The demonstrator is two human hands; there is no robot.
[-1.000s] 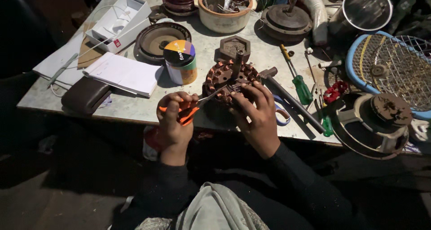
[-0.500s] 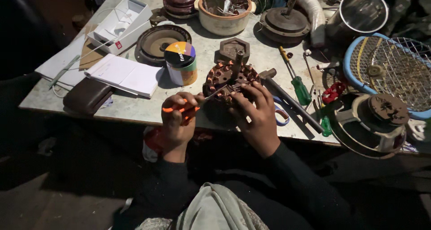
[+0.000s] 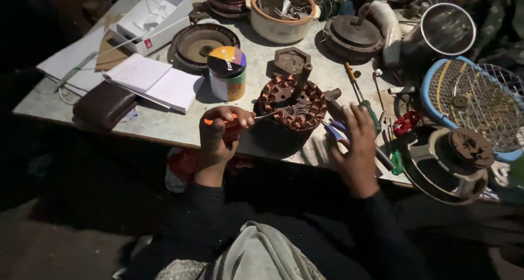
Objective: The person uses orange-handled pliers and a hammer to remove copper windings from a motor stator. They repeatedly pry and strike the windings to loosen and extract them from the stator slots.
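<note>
Gripping an orange-handled tool, the left hand has its fingers curled tight around the handle. The thin metal shaft runs rightward from the fist, its long axis nearly level, and its tip lies on the top face of the motor coil.

Motor coil: round, ringed with copper windings, a stub shaft standing up at its centre; it sits at the near edge of the table, just right of the left hand.

Right hand: fingers spread apart, holding nothing, hovering just right of the motor coil above blue-handled pliers. Whether it touches the pliers cannot be told. The left hand, through its tool, is the one in contact with the motor coil.

Left of the motor coil: a colourful tin, an open notebook, a dark wallet.

Beyond the motor coil: a ceramic bowl of small parts.

Right of the motor coil: a green-handled screwdriver, a blue-rimmed fan guard, a round motor housing.
</note>
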